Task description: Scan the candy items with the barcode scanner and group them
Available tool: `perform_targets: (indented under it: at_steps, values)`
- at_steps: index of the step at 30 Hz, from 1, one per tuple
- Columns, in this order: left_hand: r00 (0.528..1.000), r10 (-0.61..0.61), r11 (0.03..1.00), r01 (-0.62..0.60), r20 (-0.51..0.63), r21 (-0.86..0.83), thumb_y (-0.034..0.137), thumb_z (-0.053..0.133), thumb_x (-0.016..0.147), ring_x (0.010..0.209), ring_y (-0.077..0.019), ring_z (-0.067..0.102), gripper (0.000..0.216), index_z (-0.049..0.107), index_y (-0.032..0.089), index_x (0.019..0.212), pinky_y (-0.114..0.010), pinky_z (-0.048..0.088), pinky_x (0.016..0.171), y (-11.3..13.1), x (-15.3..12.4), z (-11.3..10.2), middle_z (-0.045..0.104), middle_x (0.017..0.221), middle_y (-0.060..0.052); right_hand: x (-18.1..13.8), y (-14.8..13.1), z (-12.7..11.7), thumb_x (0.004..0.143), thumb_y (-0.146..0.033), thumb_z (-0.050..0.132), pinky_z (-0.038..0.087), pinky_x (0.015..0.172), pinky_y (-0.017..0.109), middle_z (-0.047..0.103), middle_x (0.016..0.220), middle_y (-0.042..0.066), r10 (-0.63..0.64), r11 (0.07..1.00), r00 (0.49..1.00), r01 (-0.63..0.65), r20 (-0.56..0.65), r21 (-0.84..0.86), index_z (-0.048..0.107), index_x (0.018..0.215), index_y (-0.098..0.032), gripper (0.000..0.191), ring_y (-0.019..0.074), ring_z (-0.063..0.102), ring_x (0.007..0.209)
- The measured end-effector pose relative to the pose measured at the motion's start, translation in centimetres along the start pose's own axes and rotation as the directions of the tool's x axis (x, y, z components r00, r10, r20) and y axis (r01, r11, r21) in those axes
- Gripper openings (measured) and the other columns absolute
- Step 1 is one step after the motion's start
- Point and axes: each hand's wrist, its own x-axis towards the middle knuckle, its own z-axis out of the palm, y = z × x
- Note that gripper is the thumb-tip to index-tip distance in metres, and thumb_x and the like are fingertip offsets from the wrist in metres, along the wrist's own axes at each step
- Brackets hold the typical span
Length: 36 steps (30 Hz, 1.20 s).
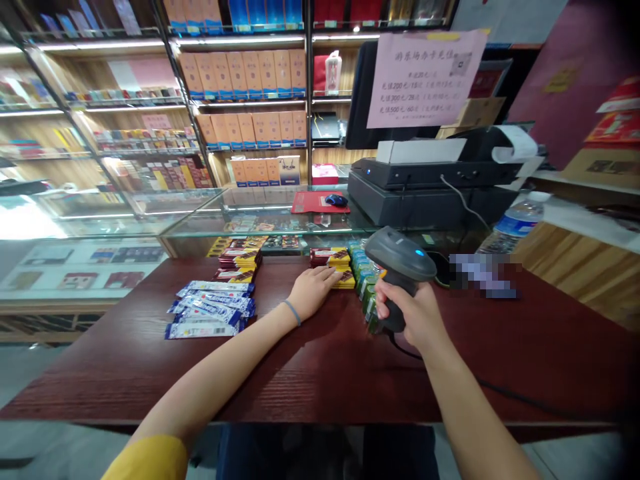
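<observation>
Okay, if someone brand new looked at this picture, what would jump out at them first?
Probably the dark handheld scanner with its blue light, held up in the right grip just right of centre. Next, perhaps, the big pink notice on the monitor at upper right. Then the loose pile of blue-and-white packets on the left part of the dark red table.

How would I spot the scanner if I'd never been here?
Find the dark red table. Beside the row of green packets, the person's right hand holds the scanner. Unlike those packets, it's dark grey, with a glowing blue light.
</observation>
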Motion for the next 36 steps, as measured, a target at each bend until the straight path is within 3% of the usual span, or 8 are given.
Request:
perform_targets:
  at_steps: [4, 8, 12, 16, 20, 24, 30, 36]
  values:
    - [0.998, 0.066, 0.963, -0.062, -0.007, 0.263, 0.02, 0.064, 0.089, 0.115, -0.0287, 0.064, 0.029, 0.076, 0.029, 0.113, -0.041, 0.041, 0.112, 0.3, -0.6, -5.5, 0.073, 0.113, -0.011, -0.1, 0.2, 0.0, 0.077, -0.034, 0.081, 0.042, 0.046, 0.025, 0.059, 0.056, -0.003, 0.042, 0.999, 0.999, -0.043, 0.029, 0.007, 0.063, 0.07, -0.019, 0.025, 0.0105, 0.051, 0.044]
    - [0.988, 0.01, 0.85, 0.072, -0.152, 0.522, 0.026, 0.059, 0.094, 0.114, -0.0282, 0.062, 0.023, 0.073, 0.027, 0.111, -0.041, 0.043, 0.109, -2.1, -2.0, -13.4, 0.07, 0.112, -0.011, -0.3, 0.4, 0.2, 0.077, -0.039, 0.082, 0.042, 0.045, 0.025, 0.057, 0.054, -0.003, 0.047, 0.998, 0.998, -0.046, 0.031, -0.037, 0.063, 0.07, -0.019, 0.028, 0.0111, 0.05, 0.044]
    - [0.972, -0.139, 0.783, 0.226, -0.191, 0.579, 0.022, 0.064, 0.086, 0.113, -0.0289, 0.063, 0.024, 0.072, 0.024, 0.108, -0.04, 0.044, 0.108, -5.6, -3.2, -20.9, 0.07, 0.113, -0.011, -0.4, 0.5, 0.3, 0.073, -0.041, 0.085, 0.042, 0.045, 0.027, 0.057, 0.055, -0.002, 0.067, 0.996, 0.998, -0.066, 0.009, -0.058, 0.065, 0.071, -0.02, 0.029, 0.0124, 0.05, 0.045]
    - [0.964, -0.26, 0.779, 0.247, -0.063, 0.577, 0.024, 0.072, 0.077, 0.12, -0.0311, 0.062, 0.046, 0.07, 0.022, 0.122, -0.04, 0.042, 0.111, -8.1, -3.2, -25.4, 0.07, 0.125, -0.013, -0.3, 0.5, 0.4, 0.074, -0.04, 0.085, 0.042, 0.046, 0.028, 0.058, 0.055, 0.001, 0.072, 0.994, 0.997, -0.071, 0.014, -0.081, 0.066, 0.068, -0.02, 0.029, 0.0139, 0.051, 0.045]
    - [0.95, -0.313, 0.84, 0.279, -0.004, 0.465, 0.03, 0.079, 0.069, 0.129, -0.032, 0.059, 0.057, 0.071, 0.022, 0.125, -0.039, 0.041, 0.112, -10.1, -2.6, -26.3, 0.067, 0.137, -0.014, -0.3, 0.7, 0.3, 0.076, -0.039, 0.084, 0.042, 0.047, 0.027, 0.058, 0.053, 0.001, 0.053, 0.995, 0.999, -0.053, 0.002, -0.084, 0.067, 0.067, -0.021, 0.027, 0.0134, 0.051, 0.045]
    - [0.94, -0.338, 0.871, 0.327, -0.035, 0.367, 0.029, 0.086, 0.061, 0.131, -0.033, 0.059, 0.051, 0.077, 0.026, 0.11, -0.038, 0.039, 0.114, -11.6, -2.2, -25.8, 0.072, 0.13, -0.011, -0.1, 0.9, 0.1, 0.076, -0.04, 0.085, 0.042, 0.047, 0.029, 0.06, 0.056, 0.003, 0.067, 0.994, 0.997, -0.064, 0.026, -0.09, 0.068, 0.07, -0.021, 0.026, 0.0148, 0.052, 0.045]
    - [0.937, -0.348, 0.802, 0.281, 0.03, 0.527, 0.032, 0.077, 0.072, 0.127, -0.0311, 0.062, 0.039, 0.077, 0.03, 0.111, -0.034, 0.04, 0.111, -11.6, -2.6, -25.8, 0.072, 0.13, -0.006, 0.1, 1.2, -0.2, 0.075, -0.04, 0.086, 0.043, 0.047, 0.029, 0.061, 0.058, 0.002, 0.071, 0.993, 0.997, -0.068, 0.031, -0.096, 0.069, 0.074, -0.023, 0.024, 0.0147, 0.053, 0.046]
    - [0.918, -0.387, 0.771, 0.274, 0.082, 0.574, 0.037, 0.084, 0.066, 0.107, -0.0285, 0.066, 0.044, 0.073, 0.023, 0.106, -0.032, 0.046, 0.099, -10.2, -2.5, -26.5, 0.074, 0.109, -0.01, 0.0, 1.3, -0.2, 0.078, -0.04, 0.084, 0.042, 0.047, 0.028, 0.06, 0.056, 0.001, 0.059, 0.992, 0.998, -0.054, 0.039, -0.11, 0.068, 0.071, -0.021, 0.026, 0.0138, 0.053, 0.045]
